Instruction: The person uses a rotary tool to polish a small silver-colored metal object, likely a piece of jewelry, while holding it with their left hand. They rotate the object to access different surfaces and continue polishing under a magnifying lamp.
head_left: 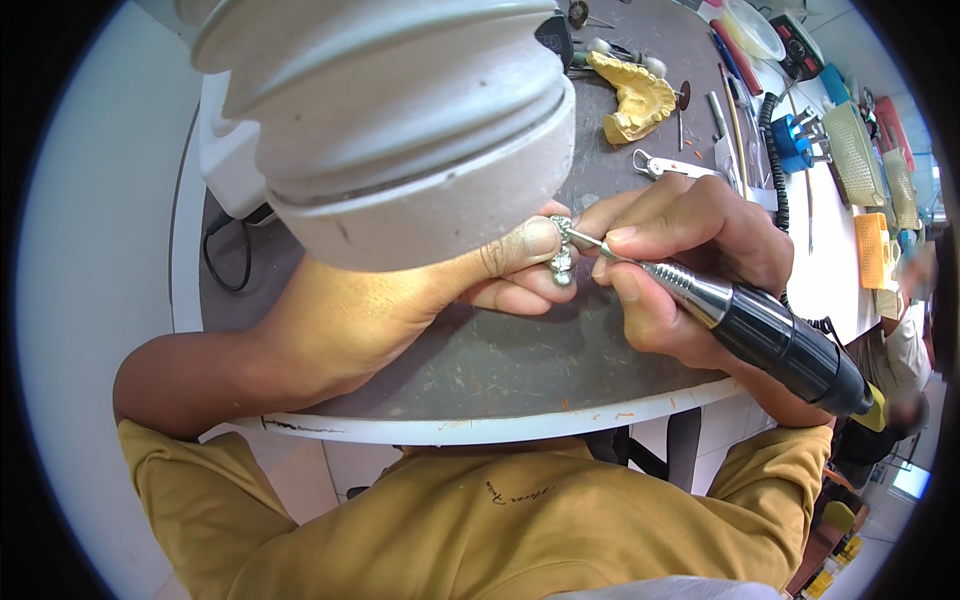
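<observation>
My left hand [400, 300] pinches a small shiny metal dental framework [562, 262], shaped like a row of teeth, between its thumb and fingers. In my right hand [710, 235] is a black and silver rotary handpiece [775, 335], gripped like a pen. Its thin tip meets or nearly meets the framework's right side; whether they touch, I cannot tell. Fingers of both hands come close together behind the framework. A white ribbed suction hose [400, 130] hangs just above my left hand and hides part of it.
A yellow plaster dental cast [632, 100] lies at the far side of the dark work mat [480, 375], beside a disc on a mandrel [683, 96]. Pens and thin tools lie to its right. Farther right stand a blue bur holder [793, 145] and several baskets [855, 150]. Another person [905, 350] is at the right.
</observation>
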A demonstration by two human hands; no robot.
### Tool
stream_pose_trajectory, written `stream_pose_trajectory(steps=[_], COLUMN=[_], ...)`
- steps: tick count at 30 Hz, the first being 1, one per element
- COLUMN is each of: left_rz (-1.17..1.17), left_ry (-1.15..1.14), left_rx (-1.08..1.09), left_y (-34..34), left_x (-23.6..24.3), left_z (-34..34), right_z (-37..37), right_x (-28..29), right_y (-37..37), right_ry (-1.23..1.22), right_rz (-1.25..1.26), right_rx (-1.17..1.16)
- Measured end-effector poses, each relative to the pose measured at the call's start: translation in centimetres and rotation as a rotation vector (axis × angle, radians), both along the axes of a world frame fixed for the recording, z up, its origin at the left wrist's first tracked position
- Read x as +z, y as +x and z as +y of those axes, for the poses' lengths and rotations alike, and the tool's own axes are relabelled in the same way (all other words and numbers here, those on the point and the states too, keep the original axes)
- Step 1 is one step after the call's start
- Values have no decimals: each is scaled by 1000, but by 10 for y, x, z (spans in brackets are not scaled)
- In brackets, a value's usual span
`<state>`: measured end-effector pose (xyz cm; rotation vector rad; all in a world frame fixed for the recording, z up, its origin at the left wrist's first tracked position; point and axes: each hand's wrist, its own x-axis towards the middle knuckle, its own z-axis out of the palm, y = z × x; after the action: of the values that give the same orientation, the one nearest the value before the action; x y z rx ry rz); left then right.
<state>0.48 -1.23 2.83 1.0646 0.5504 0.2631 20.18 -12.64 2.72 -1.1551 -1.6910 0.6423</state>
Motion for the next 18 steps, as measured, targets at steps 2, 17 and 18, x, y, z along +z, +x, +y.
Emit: stream_pose_trajectory(steps=[2, 17, 18], left_rz=[-6, -64, -72], left_ry=[-1, 3, 9], left_rx=[-2, 22, 36], left_y=[0, 0, -1], left_x=[-1, -6, -6], left_z=[0, -2, -3], right_z=[1, 3, 4], right_x=[0, -7, -7], right_y=[1, -2, -2], right_ry=[3, 208, 227], right_rz=[-15, -114, -126], right_rx=[7, -12, -9])
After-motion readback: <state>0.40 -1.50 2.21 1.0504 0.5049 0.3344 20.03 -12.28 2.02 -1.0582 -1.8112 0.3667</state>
